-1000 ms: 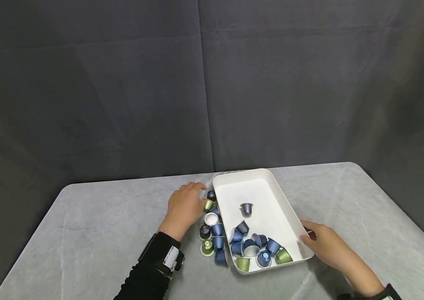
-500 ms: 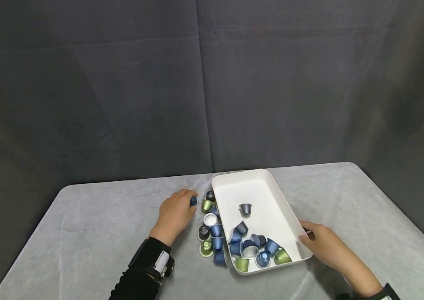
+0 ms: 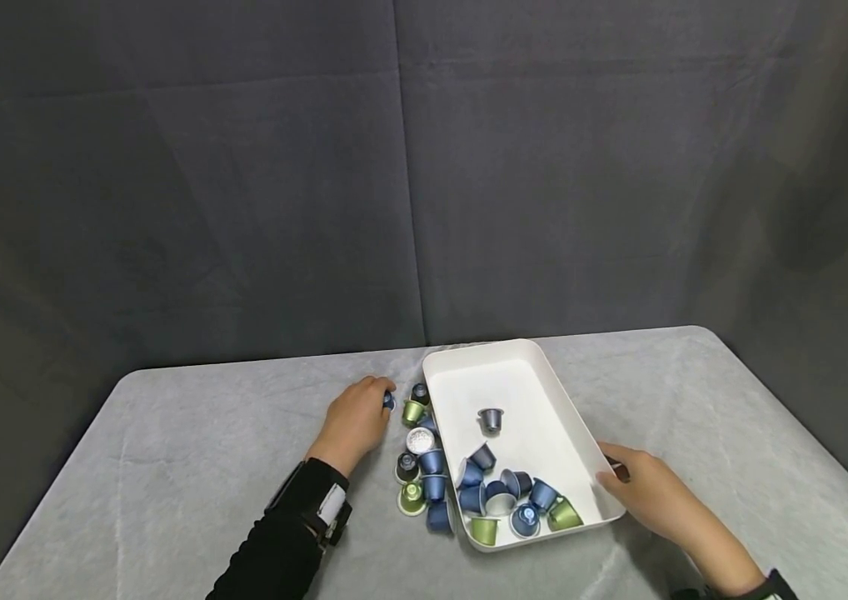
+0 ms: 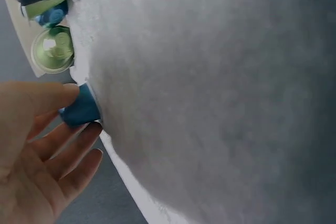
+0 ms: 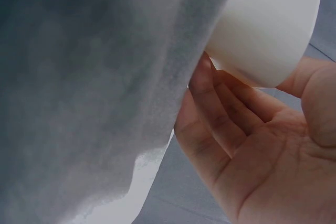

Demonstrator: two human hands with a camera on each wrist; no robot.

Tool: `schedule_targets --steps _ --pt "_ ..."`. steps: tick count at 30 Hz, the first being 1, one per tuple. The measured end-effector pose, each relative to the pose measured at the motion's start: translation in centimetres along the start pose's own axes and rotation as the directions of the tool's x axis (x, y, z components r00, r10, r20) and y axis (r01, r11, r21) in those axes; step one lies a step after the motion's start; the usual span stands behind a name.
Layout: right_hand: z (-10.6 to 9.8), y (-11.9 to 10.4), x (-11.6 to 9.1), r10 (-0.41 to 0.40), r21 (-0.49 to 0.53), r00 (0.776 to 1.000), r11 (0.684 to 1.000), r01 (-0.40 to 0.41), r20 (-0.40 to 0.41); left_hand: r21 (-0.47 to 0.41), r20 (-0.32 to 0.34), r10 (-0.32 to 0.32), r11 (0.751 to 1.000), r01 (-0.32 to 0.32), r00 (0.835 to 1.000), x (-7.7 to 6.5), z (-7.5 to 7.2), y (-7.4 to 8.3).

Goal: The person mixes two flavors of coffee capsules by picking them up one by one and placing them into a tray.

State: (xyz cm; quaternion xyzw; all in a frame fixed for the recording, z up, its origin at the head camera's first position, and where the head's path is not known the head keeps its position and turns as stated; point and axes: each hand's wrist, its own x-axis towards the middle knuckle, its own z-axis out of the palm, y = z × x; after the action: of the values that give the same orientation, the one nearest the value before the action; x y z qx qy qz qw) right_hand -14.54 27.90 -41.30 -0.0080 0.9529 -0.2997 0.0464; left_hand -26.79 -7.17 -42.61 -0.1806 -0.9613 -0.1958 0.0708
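My left hand point(image 3: 352, 423) pinches a blue coffee capsule point(image 4: 83, 107) between thumb and fingers, just left of a cluster of capsules on the table. Only a small part of that capsule shows in the head view. The cluster, with a green capsule point(image 3: 413, 412), a white-faced one point(image 3: 420, 440) and several blue and dark ones, lies along the left side of a white tray point(image 3: 536, 400). At the tray's near right corner, my right hand point(image 3: 649, 487) grips the wall, its thumb at the rim. In the right wrist view its fingers reach under the white corner point(image 5: 268, 30).
Inside the tray, several blue and green capsules gather at the near end, and a grey-purple capsule point(image 3: 491, 420) lies alone farther back. A grey cloth covers the table point(image 3: 207, 467). Behind its far edge hangs a dark curtain point(image 3: 259, 208).
My left hand has drawn back leftward from the cluster with the blue capsule, then stayed nearly in place over the last half second. The right hand and the tray look almost unmoved.
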Motion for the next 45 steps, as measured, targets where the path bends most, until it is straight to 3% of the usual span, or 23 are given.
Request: schedule_targets --steps 6,16,26,40,45 --pt "0.12 -0.05 -0.12 -0.004 0.011 1.000 1.000 0.004 0.000 0.024 0.018 -0.006 1.000 0.005 1.000 0.63 0.33 0.00" --pt "0.03 -0.03 -0.08 -0.008 0.002 1.000 1.000 0.008 -0.001 0.054 -0.004 -0.021 0.998 0.021 1.000 0.85 0.67 0.03" --pt "0.04 -0.05 -0.06 -0.006 0.001 1.000 1.000 0.006 0.002 -0.004 -0.038 -0.146 0.989 0.146 0.989 0.67 0.62 -0.05" --pt "-0.20 0.10 -0.16 -0.019 -0.007 1.000 1.000 0.019 0.000 -0.044 -0.068 -0.178 0.984 0.175 0.982 0.82 0.00 0.47" --pt "-0.22 0.17 -0.17 -0.020 -0.007 1.000 1.000 0.020 -0.002 -0.070 -0.099 -0.163 0.985 0.157 0.982 0.88 -0.09 0.71"
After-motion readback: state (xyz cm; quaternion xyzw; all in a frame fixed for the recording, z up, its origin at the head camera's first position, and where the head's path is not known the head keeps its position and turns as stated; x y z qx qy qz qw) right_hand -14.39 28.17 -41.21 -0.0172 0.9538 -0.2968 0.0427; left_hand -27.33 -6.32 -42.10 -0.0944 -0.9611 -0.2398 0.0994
